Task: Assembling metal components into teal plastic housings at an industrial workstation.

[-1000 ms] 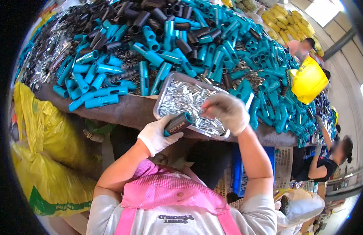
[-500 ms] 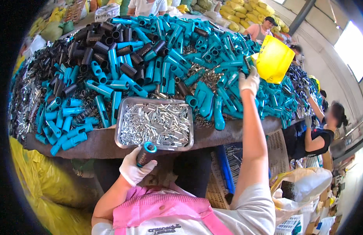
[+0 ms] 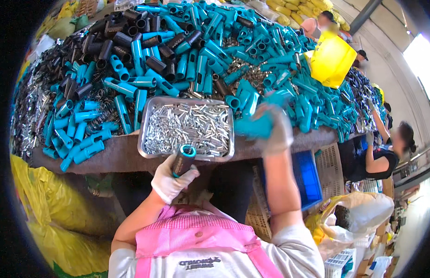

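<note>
Your left hand (image 3: 172,180) is just in front of the tray (image 3: 142,134). Its fingers are curled around a black tube (image 3: 181,163) and hold it snug, with the round teal end facing up. The top of the tube is right by the front rim of the tray.

Your right hand (image 3: 279,134) is to the right of the tray, and it is blurry. Its fingers look closed around a teal part (image 3: 254,127), which is near the right rim of the tray. The blur hides how tight the hold is.

Lots of little silver pins (image 3: 189,127) lie inside the tray. A big pile of tubes (image 3: 187,65) sits behind it. The blue crate (image 3: 308,185) is to the right of the tray and lower, past the edge of the counter (image 3: 117,155).

If your right arm swings too far left, the teal part could bump the tray and spill pins. The tray is close to the edge, so a hard knock could tip it. If your left fingers go loose, the tube could slip down, because no counter is under it.
</note>
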The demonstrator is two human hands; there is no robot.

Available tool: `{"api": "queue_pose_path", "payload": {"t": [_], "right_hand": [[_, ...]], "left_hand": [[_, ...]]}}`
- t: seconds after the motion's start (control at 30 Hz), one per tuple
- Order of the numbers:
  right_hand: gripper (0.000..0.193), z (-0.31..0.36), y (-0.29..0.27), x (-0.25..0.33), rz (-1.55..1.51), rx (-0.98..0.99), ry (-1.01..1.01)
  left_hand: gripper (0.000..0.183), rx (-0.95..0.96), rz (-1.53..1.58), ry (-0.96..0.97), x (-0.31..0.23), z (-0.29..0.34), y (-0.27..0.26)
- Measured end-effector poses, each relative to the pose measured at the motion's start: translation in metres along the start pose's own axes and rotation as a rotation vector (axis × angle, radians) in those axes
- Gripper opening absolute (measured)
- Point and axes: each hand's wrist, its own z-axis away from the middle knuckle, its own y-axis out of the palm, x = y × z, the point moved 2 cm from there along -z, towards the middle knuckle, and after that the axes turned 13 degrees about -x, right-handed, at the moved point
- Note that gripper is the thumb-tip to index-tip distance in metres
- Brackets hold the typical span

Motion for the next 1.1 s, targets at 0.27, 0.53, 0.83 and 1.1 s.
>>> {"api": "queue_pose_path", "payload": {"t": [0.27,0.53,0.83,1.1], "right_hand": [[0.047,0.148,0.083,-0.028,-0.113,-0.076,0.294],[0.046,0.145,0.107,0.005,0.728,0.956,-0.249],[0.030,0.120,0.110,0.011,0.822,1.151,0.258],[0.023,0.154,0.115,-0.026,0.774,1.624,-0.412]], "left_hand": [[0.029,0.122,0.221,-0.120,0.000,0.030,-0.034],[0.033,0.100,0.117,-0.154,0.006,0.062,-0.090],[0.040,0.208,-0.740,0.180,0.034,0.077,-0.112],[0.042,0.825,-0.284,-0.300,0.140,0.085,-0.089]]}}
